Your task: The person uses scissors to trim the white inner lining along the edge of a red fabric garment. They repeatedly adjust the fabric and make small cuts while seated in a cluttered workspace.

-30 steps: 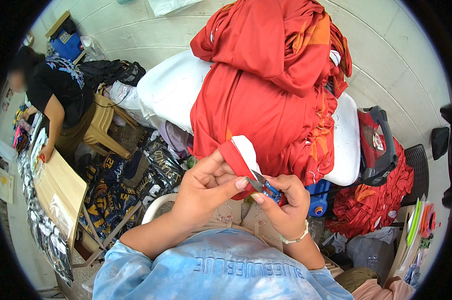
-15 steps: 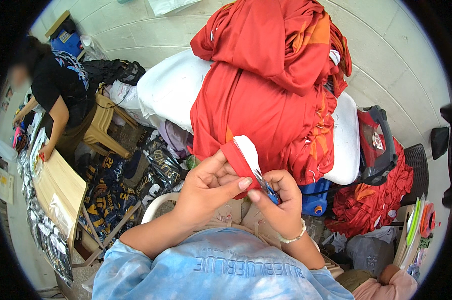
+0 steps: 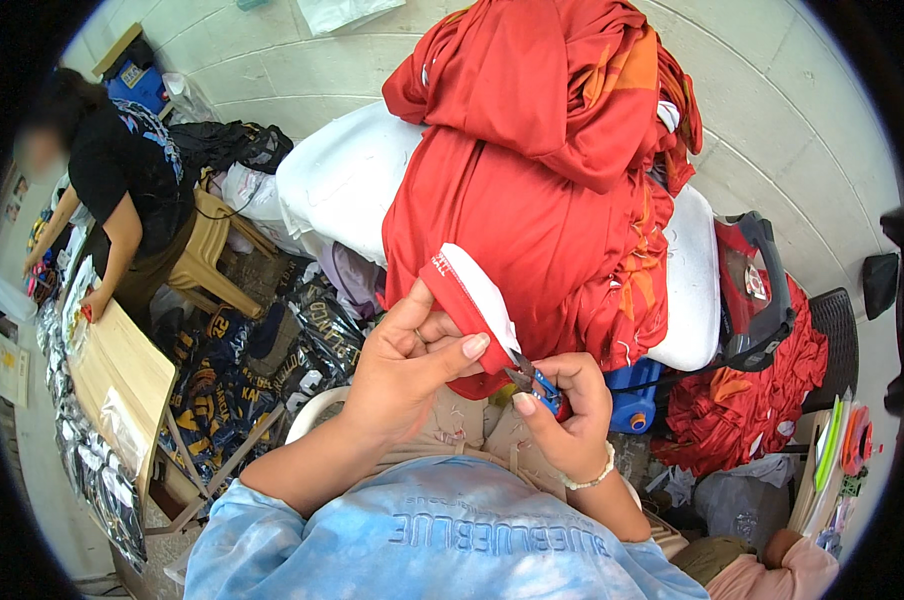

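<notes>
My left hand [image 3: 402, 375] pinches a red fabric band with a white strip [image 3: 477, 295], holding it up in front of a large heap of red garments [image 3: 517, 190] with orange patches. In my right hand [image 3: 567, 430] are small blue-handled thread snips [image 3: 544, 390], their dark blades at the band's lower right edge, beside my left fingers. The red heap lies over a white padded surface [image 3: 337, 175] just beyond both hands.
A co-worker [image 3: 112, 190] bends over a wooden board [image 3: 122, 370] at left, beside a beige plastic chair [image 3: 212, 270]. Dark jerseys [image 3: 217, 390] lie below. At right are more red garments [image 3: 732, 400], a grey-and-red appliance [image 3: 757, 290] and folders [image 3: 832, 450]. Another person's pink sleeve [image 3: 792, 570] shows lower right.
My left hand and the band have moved up and slightly left, showing more of the band. The snips' blades have shifted along its edge. The co-worker's upper arm has moved slightly.
</notes>
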`<state>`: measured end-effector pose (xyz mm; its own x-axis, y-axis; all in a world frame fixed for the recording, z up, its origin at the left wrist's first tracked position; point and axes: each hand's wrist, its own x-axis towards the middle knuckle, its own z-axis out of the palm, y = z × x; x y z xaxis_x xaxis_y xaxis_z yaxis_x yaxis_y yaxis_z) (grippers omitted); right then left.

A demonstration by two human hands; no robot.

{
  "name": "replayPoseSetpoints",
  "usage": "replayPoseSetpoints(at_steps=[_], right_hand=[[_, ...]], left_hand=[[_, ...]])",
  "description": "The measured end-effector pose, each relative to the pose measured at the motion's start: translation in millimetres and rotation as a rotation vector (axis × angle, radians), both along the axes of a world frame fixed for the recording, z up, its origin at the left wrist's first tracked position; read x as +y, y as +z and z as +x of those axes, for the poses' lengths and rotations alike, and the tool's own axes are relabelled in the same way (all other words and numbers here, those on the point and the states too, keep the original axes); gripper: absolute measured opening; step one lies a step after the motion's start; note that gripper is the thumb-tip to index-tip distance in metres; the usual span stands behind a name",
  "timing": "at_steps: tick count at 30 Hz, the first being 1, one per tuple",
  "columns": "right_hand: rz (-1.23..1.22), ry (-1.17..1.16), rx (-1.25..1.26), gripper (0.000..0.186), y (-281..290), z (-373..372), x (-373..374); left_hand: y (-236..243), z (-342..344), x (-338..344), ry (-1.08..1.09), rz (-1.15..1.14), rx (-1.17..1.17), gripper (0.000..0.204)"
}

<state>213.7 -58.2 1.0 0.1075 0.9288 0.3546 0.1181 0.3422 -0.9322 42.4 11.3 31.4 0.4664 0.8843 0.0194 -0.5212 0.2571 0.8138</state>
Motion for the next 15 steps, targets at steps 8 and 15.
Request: replayPoseSetpoints(at_steps=[8, 15], right_hand=[[0.092, -0.097, -0.151, 0.029, -4.5, 4.0, 1.6], [0.117, -0.096, -0.167, 0.03, -1.6, 1.8, 5.8]], left_hand=[[0.9, -0.8, -1.0, -0.02, 0.003, 0.036, 0.064], [-2.5, 1.5, -4.2, 0.001, 0.047, 0.082, 0.064]])
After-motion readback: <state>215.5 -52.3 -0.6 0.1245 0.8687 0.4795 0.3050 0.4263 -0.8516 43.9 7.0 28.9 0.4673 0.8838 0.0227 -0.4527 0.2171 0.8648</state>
